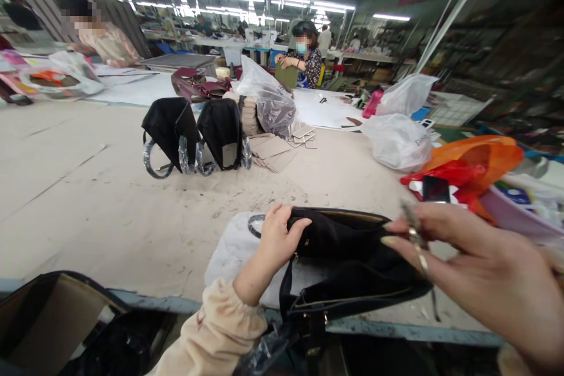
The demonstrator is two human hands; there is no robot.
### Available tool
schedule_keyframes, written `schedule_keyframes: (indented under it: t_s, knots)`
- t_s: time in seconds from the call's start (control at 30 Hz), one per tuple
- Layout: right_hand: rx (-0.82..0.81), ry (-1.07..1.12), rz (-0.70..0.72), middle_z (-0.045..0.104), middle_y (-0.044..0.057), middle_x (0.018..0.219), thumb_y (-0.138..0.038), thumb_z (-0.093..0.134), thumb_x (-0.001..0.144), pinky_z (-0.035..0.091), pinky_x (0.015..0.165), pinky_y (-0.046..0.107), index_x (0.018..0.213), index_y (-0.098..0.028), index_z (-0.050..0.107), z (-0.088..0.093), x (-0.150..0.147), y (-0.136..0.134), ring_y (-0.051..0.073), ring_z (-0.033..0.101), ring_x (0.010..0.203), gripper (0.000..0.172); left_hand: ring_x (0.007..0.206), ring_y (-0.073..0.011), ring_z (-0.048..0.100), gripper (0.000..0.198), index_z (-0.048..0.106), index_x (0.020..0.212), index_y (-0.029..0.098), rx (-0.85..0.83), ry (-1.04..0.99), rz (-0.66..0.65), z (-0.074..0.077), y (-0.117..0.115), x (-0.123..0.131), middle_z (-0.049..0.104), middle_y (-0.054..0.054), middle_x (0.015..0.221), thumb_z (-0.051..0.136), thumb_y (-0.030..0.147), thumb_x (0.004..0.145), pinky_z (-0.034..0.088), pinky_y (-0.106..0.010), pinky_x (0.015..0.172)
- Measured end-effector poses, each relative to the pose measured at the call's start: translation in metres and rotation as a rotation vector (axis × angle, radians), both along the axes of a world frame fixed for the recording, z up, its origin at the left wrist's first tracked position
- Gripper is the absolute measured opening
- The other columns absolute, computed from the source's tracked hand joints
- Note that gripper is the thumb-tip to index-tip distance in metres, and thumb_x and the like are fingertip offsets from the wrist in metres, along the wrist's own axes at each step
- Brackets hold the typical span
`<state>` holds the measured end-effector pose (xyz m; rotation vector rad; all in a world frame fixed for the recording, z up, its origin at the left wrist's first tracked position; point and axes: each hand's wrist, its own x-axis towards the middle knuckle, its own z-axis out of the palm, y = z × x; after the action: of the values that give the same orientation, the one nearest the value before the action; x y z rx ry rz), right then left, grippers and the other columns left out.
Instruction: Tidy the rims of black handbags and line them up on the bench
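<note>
The black bag [343,244] gapes unfastened. Left hand [278,236] grips its rim; right hand [480,261] pinches a metal tool [416,232] alongside.

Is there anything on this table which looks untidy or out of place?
Slightly untidy: flat beige pieces lie spread unevenly beside the stack, overlapping at different angles. The black bag being held shows no clear damage.
</note>
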<state>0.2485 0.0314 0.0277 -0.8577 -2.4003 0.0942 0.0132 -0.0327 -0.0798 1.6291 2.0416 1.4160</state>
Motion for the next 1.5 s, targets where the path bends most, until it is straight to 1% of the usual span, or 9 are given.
schedule_keyframes:
  t_s: [0.1,0.2,0.33,0.47,0.57,0.73,0.97,1.1,1.5]
  knots:
    - [0.009,-0.179,0.073,0.066,-0.001,0.079,-0.031,0.064,0.081,0.044,0.058,0.026,0.095,-0.025,0.054,-0.009,-0.045,0.004,0.015,0.061,0.066,0.018,0.065,-0.015,0.05,0.021,0.051,0.065,0.02,0.0,-0.007,-0.015,-0.001,-0.001,-0.001,0.051,0.002,0.062,0.059,0.032,0.081,0.045,-0.035,0.083]
    - [-0.029,-0.299,0.086,0.064,0.0,0.08,-0.023,0.06,0.082,0.043,0.063,0.028,0.095,-0.023,0.053,-0.022,-0.067,0.01,0.017,0.061,0.071,0.015,0.074,-0.0175,0.055,0.016,0.056,0.074,0.019,-0.011,-0.059,0.004,-0.004,-0.001,-0.002,0.058,-0.001,0.07,0.062,0.033,0.079,0.045,-0.035,0.082]
    - [-0.015,-0.381,0.155,0.062,-0.001,0.077,-0.014,0.055,0.081,0.04,0.063,0.028,0.092,-0.022,0.053,-0.028,-0.07,0.009,0.016,0.058,0.07,0.014,0.081,-0.0188,0.059,0.016,0.06,0.089,0.02,-0.013,-0.124,0.001,-0.007,0.0,-0.003,0.065,-0.003,0.083,0.064,0.03,0.077,0.046,-0.035,0.083]
    - [0.025,-0.478,0.395,0.061,0.0,0.076,-0.011,0.052,0.082,0.038,0.064,0.028,0.089,-0.021,0.055,-0.025,-0.072,0.001,0.016,0.054,0.073,0.013,0.075,-0.0157,0.061,0.006,0.063,0.079,0.021,0.015,-0.102,-0.088,-0.01,0.003,-0.005,0.067,0.001,0.075,0.061,0.027,0.081,0.037,-0.041,0.102]
    - [0.035,-0.525,0.471,0.063,0.001,0.079,-0.011,0.049,0.085,0.038,0.065,0.029,0.094,-0.02,0.055,-0.026,-0.075,-0.003,0.016,0.053,0.074,0.014,0.071,-0.0145,0.062,0.009,0.065,0.077,0.022,0.025,-0.127,-0.129,-0.012,0.005,-0.007,0.07,0.002,0.075,0.06,0.028,0.082,0.029,-0.043,0.109]
    - [0.006,-0.556,0.428,0.063,0.0,0.085,-0.02,0.056,0.085,0.04,0.067,0.03,0.099,-0.021,0.055,-0.023,-0.072,-0.002,0.017,0.055,0.078,0.014,0.071,-0.0151,0.063,0.011,0.067,0.075,0.023,0.024,-0.124,-0.13,-0.015,0.006,-0.01,0.07,0.002,0.073,0.06,0.029,0.082,0.03,-0.043,0.109]
    - [0.076,-0.575,0.272,0.061,0.002,0.084,-0.049,0.058,0.083,0.039,0.064,0.029,0.105,-0.023,0.058,0.003,-0.052,0.022,0.018,0.056,0.077,0.034,0.073,-0.0152,0.064,0.013,0.066,0.081,0.022,0.052,-0.112,-0.142,-0.017,0.003,-0.009,0.071,0.002,0.077,0.059,0.033,0.084,0.026,-0.045,0.112]
    - [0.069,-0.675,0.273,0.06,0.001,0.078,-0.05,0.058,0.082,0.034,0.058,0.028,0.104,-0.025,0.061,0.006,-0.048,0.032,0.016,0.056,0.07,0.033,0.071,-0.0142,0.064,0.014,0.065,0.08,0.021,0.068,-0.095,-0.136,-0.018,0.003,-0.008,0.07,0.002,0.076,0.058,0.032,0.085,0.024,-0.044,0.113]
    - [0.023,-0.741,0.361,0.061,0.001,0.077,-0.047,0.056,0.084,0.031,0.062,0.029,0.089,-0.024,0.062,0.009,-0.06,0.034,0.016,0.055,0.072,0.024,0.064,-0.0116,0.061,0.015,0.062,0.079,0.019,0.104,-0.067,-0.176,-0.018,-0.001,-0.009,0.067,0.004,0.071,0.058,0.032,0.085,0.023,-0.05,0.113]
